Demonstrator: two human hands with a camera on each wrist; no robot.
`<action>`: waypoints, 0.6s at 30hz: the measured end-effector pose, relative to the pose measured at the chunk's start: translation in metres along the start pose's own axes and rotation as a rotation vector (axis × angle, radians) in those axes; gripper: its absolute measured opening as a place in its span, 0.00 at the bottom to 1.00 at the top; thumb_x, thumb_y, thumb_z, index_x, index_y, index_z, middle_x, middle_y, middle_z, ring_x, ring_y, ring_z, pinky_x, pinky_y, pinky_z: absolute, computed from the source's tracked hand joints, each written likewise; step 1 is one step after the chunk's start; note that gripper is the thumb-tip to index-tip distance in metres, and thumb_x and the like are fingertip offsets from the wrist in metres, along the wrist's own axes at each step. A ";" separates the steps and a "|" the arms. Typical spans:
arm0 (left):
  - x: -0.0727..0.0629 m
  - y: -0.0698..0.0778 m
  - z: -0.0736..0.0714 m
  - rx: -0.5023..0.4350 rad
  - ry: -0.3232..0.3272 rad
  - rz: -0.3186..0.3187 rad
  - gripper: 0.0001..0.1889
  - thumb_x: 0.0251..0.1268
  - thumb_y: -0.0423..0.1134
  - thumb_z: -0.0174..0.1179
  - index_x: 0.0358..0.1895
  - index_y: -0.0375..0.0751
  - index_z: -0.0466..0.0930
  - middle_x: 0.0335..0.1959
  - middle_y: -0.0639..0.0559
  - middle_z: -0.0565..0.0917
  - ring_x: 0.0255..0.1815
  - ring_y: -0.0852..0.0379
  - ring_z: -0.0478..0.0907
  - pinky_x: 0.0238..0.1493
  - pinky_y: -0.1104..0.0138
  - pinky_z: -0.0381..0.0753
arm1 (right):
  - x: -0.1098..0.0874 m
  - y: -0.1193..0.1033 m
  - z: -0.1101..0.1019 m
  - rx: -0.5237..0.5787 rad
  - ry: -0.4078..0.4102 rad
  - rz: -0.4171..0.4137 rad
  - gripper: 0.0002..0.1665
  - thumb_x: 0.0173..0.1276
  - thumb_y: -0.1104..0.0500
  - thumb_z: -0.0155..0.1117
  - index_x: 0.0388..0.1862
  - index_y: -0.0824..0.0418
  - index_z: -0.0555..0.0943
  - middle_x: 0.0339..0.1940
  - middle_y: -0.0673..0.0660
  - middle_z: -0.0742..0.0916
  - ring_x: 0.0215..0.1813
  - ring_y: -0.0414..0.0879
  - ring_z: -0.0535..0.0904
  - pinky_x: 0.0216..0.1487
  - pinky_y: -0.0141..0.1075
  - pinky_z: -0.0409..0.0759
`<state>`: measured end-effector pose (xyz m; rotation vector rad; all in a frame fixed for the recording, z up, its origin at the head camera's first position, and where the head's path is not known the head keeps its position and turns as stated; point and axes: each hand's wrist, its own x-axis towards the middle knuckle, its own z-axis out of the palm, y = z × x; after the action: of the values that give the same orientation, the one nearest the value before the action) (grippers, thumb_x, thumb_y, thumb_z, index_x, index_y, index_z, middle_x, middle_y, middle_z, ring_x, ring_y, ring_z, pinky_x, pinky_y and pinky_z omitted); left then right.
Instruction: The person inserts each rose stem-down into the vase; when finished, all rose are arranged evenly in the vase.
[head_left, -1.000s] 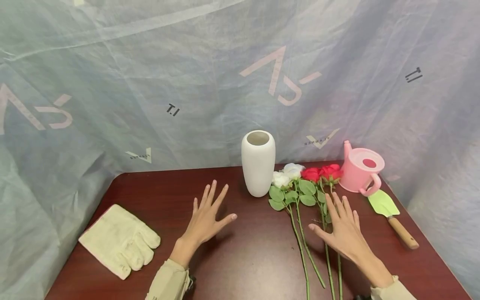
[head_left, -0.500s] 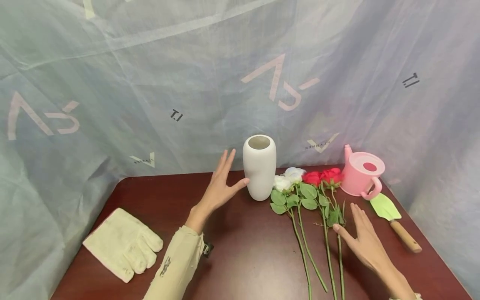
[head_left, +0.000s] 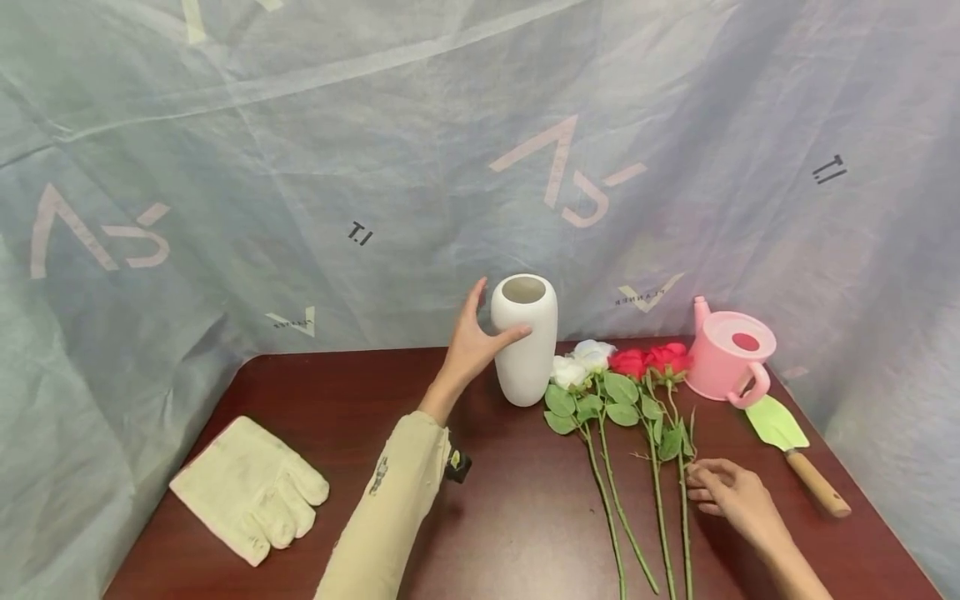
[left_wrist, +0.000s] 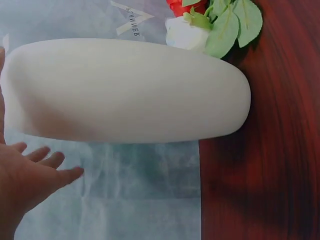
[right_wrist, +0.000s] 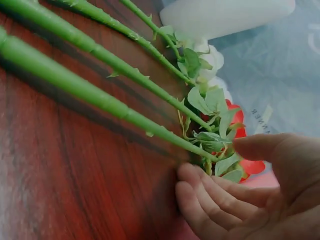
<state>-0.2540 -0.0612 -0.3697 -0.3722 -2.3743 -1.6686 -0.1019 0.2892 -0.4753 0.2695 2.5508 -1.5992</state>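
Observation:
A tall white vase (head_left: 526, 358) stands upright near the back of the table. My left hand (head_left: 474, 340) is at its upper left side, thumb and fingers spread apart; the left wrist view shows the fingers (left_wrist: 55, 172) below the pale wall of the vase (left_wrist: 130, 90). Two white roses (head_left: 581, 364) and two red roses (head_left: 648, 360) lie side by side, stems toward me. My right hand (head_left: 735, 496) is beside the rightmost red rose's stem (head_left: 684, 517). In the right wrist view a gap shows between thumb and fingers, with the rose's leaves (right_wrist: 226, 164) just beyond.
A pink watering can (head_left: 723, 358) stands at the back right, with a green trowel (head_left: 776, 425) with a wooden handle in front of it. Pale work gloves (head_left: 251, 492) lie at the left on the dark red table (head_left: 525, 500). Grey cloth hangs behind.
My left hand has moved right and away from me to the vase. My right hand has lowered toward the rightmost rose stem, its fingers bending from straight.

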 end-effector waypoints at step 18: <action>0.010 -0.010 0.015 -0.042 0.012 0.085 0.45 0.44 0.48 0.73 0.67 0.52 0.57 0.58 0.52 0.72 0.55 0.57 0.71 0.47 0.55 0.75 | -0.003 0.001 -0.008 0.323 -0.255 0.005 0.10 0.70 0.62 0.55 0.46 0.67 0.74 0.38 0.50 0.84 0.36 0.41 0.78 0.36 0.36 0.80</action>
<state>-0.2669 -0.0491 -0.3804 -0.4620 -2.2846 -1.6798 -0.0987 0.2961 -0.4719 0.0917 2.1015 -1.9026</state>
